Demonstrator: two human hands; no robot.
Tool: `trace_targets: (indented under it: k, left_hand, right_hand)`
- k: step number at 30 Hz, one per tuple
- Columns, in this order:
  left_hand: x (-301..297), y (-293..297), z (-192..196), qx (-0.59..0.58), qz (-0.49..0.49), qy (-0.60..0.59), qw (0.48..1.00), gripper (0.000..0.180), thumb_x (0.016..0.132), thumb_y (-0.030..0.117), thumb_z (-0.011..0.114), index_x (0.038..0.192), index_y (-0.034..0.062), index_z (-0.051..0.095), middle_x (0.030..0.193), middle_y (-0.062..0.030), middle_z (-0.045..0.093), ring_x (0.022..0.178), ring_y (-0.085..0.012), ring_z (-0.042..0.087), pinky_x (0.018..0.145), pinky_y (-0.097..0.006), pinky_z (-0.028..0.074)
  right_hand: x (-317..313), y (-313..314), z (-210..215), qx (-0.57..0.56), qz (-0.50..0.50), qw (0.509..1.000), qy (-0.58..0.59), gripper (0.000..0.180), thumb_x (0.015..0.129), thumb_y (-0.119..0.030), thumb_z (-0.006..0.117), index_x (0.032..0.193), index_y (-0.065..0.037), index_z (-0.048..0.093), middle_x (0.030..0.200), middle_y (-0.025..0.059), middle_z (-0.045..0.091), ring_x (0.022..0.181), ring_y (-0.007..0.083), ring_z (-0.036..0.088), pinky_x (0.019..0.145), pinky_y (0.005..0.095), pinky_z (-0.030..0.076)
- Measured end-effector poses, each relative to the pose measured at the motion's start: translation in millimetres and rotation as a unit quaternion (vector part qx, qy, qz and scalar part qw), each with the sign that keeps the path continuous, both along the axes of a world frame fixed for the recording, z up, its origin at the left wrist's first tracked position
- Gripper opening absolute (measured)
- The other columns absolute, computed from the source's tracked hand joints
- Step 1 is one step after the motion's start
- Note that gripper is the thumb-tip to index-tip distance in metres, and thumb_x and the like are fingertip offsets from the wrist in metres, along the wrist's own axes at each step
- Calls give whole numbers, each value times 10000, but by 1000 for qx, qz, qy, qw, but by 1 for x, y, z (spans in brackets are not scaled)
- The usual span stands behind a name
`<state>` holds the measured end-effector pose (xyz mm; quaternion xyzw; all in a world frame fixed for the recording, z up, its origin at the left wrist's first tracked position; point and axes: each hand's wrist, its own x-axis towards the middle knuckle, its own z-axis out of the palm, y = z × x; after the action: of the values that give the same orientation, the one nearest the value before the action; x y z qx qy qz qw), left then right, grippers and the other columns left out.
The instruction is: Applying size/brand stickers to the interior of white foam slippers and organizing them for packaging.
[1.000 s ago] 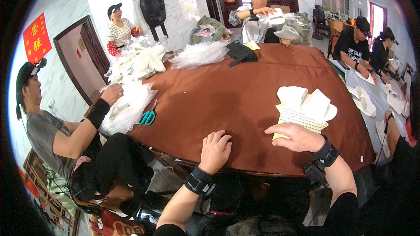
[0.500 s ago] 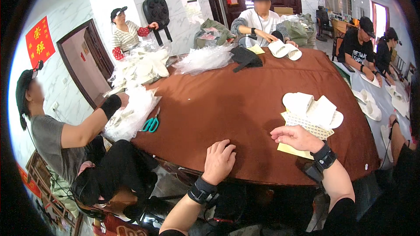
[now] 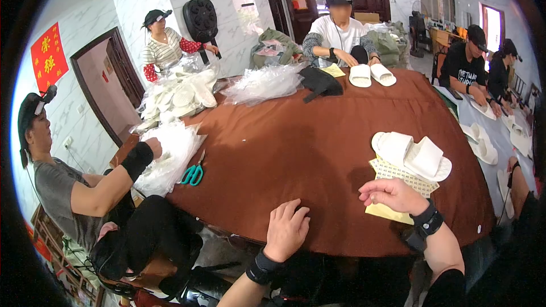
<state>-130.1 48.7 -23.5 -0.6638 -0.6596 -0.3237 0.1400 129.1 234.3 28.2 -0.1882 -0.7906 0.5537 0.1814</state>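
My left hand (image 3: 287, 230) rests at the near edge of the brown-covered table (image 3: 307, 142), its fingers apart and slightly bent, holding nothing. Over yellow-backed sticker sheets (image 3: 392, 211) hovers or lies my right hand (image 3: 395, 194); whether it touches them I cannot tell. Its fingers are loosely curved with nothing visible in them, and it partly covers the sheets. Just beyond, a pair of white slippers (image 3: 422, 156) lies on the sheets' far part, one slipper overlapping the other. Both my wrists wear black bands.
Teal-handled scissors (image 3: 192, 175) lie at the left beside clear plastic bags (image 3: 168, 156), where a seated person works. Bagged white slippers (image 3: 187, 94) are heaped at the far left. Across the table a person touches white slippers (image 3: 360, 75). At right, people handle slippers on another table (image 3: 483, 119).
The view has shifted slightly, so the near table appears lower. The person across now has the two slippers lying side by side. My hands keep nearly the same pose.
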Motion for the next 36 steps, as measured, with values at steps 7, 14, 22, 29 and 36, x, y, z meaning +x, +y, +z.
trace_targets:
  k: [7, 14, 22, 29, 36]
  left_hand:
    - [2, -1, 4, -32, 0, -32, 999, 270, 819, 116, 715, 1083, 78, 677, 1231, -127, 623, 1155, -337, 570, 966, -439, 447]
    - [-1, -2, 12, -64, -9, -45, 997, 318, 800, 125, 741, 1109, 78, 685, 1270, -132, 600, 1178, -326, 564, 959, -433, 441]
    - [-24, -8, 40, -72, -56, -110, 990, 347, 820, 56, 727, 1157, 13, 655, 1245, -188, 627, 1164, -384, 573, 997, -447, 459]
    - [-65, -7, 39, -52, 80, -58, 994, 284, 869, 44, 686, 1150, 13, 661, 1241, -203, 630, 1140, -387, 588, 999, -444, 462]
    - [-77, -3, 25, -85, 116, -57, 988, 273, 877, 68, 673, 1145, 19, 659, 1277, -193, 614, 1186, -390, 553, 1036, -472, 417]
  right_hand:
    - [1, -12, 1, -123, 27, 992, 26, 249, 1035, -65, 504, 1231, 40, 617, 1075, 114, 714, 954, 175, 709, 857, 287, 565]
    - [14, -12, 9, -239, -1, 971, 5, 240, 1041, -66, 496, 1206, 60, 615, 1087, 143, 708, 954, 191, 710, 851, 296, 575]
    - [19, -8, 12, -311, 15, 950, 22, 262, 1052, -75, 487, 1252, 57, 594, 1118, 149, 690, 965, 190, 690, 874, 305, 571]
    - [19, -1, 10, -321, 19, 947, 22, 269, 1057, -91, 483, 1255, 48, 602, 1125, 128, 692, 960, 163, 676, 869, 286, 555]
    - [16, 3, 12, -365, 14, 931, 5, 266, 1056, -84, 478, 1251, 44, 608, 1112, 112, 695, 953, 148, 666, 867, 279, 547]
